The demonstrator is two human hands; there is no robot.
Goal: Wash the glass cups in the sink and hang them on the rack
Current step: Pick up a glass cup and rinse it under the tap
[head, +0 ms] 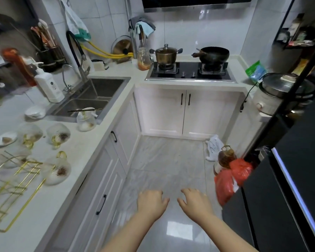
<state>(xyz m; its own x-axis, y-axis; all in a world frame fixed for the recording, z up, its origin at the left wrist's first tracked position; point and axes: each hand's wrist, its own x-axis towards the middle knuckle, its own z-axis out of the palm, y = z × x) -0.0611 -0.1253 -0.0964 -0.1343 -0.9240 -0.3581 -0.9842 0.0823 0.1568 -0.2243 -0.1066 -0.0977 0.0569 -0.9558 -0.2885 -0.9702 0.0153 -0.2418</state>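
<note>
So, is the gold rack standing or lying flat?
Lying flat: the rack rests on its side on the counter, with no cups hung.

Dirty glass cups (58,136) (counter (80,148), beside sink (91,95))

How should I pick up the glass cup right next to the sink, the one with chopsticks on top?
Probably lift the chopsticks off first, since they lie across its rim. Then wrap a hand around the round frosted body of the glass cup from the aisle side, where it stands at the counter's edge. It looks upright, and no handle shows clearly. Both the left hand and right hand are free.
</note>
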